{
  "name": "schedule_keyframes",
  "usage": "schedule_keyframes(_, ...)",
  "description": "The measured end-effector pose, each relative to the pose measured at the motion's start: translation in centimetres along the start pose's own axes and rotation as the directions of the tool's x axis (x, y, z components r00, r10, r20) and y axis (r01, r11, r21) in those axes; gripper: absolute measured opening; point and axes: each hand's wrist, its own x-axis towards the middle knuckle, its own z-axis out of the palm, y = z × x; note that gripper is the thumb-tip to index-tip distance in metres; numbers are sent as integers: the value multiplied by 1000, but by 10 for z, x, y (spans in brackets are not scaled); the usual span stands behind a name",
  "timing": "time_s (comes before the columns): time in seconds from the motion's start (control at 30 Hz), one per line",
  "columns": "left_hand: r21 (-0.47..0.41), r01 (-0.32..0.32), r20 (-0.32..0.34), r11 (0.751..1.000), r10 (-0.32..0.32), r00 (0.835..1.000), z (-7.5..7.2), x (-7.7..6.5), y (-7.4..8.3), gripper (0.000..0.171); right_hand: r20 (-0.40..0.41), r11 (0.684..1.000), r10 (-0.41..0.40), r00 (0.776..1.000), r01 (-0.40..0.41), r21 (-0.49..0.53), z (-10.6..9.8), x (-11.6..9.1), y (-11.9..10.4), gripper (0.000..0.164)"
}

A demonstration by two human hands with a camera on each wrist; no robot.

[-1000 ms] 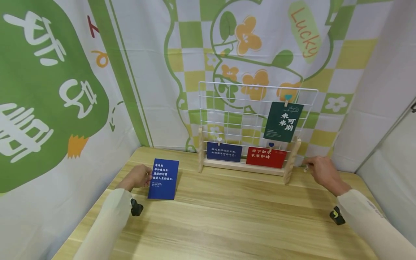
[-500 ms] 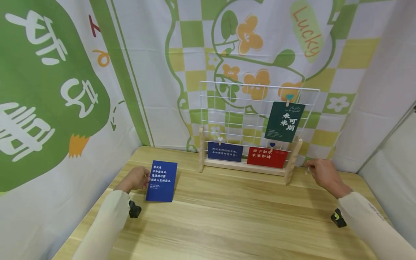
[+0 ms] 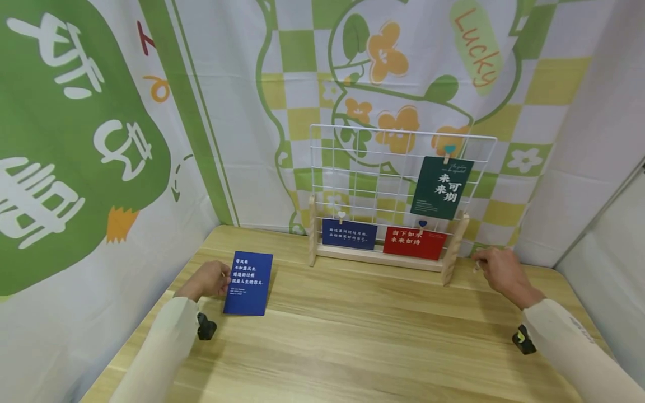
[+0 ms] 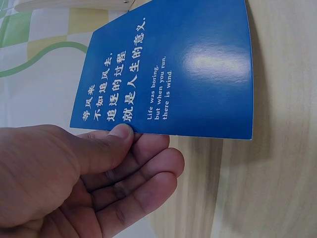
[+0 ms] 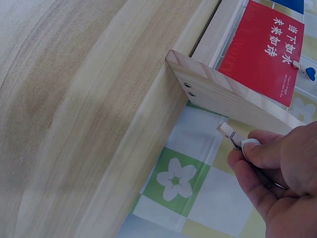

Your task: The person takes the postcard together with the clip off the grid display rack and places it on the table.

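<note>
My left hand (image 3: 209,278) pinches the left edge of a blue postcard (image 3: 248,284) with white lettering, its thumb on the printed face in the left wrist view. The blue postcard (image 4: 198,74) is tilted above the table there. At the right, my right hand (image 3: 502,272) pinches a small wooden clothespin (image 5: 232,135) with a white piece on it, between thumb and forefinger. This hand is just right of the white wire grid rack (image 3: 373,130). Clipped on the rack are a green card (image 3: 440,187), a smaller blue card (image 3: 349,234) and a red card (image 3: 414,242).
The rack stands on wooden feet (image 3: 447,252) at the back of the wooden table (image 3: 353,336). A printed curtain (image 3: 297,53) hangs right behind it. Heart-topped clothespins, one with a teal heart (image 3: 449,150), hold the cards.
My left hand has shifted slightly left and toward me with the blue postcard. The right hand stays nearly in place with the clothespin.
</note>
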Motion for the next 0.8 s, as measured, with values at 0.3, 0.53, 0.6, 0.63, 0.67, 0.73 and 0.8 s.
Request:
schedule_keyframes(0.3, -37, 46, 17, 998, -45, 999, 2, -3, -4, 14, 17, 1000, 10, 1000, -10, 5, 4, -4, 0, 17)
schedule_keyframes(0.53, -18, 97, 47, 995, -96, 994, 3, -7, -9, 18, 39, 1000, 15, 999, -15, 17, 6, -6, 1, 19)
schedule_keyframes(0.6, 10, 93, 44, 996, -93, 995, 3, -8, -10, 18, 42, 1000, 14, 999, -14, 18, 7, -6, 1, 19)
schedule_keyframes(0.63, 15, 91, 42, 996, -92, 995, 3, -9, -11, 18, 44, 1000, 15, 999, -16, 19, 8, -7, 2, 19)
schedule_keyframes(0.67, 22, 88, 39, 996, -89, 995, 3, -9, -11, 17, 45, 1000, 16, 999, -17, 18, 8, -7, 2, 19)
schedule_keyframes(0.73, 30, 81, 35, 996, -82, 996, 2, -10, -11, 17, 42, 1000, 16, 999, -16, 17, 9, -8, 2, 19)
schedule_keyframes(0.8, 36, 71, 31, 997, -72, 997, 2, -12, -11, 17, 44, 1000, 21, 999, -22, 19, 9, -9, 2, 19)
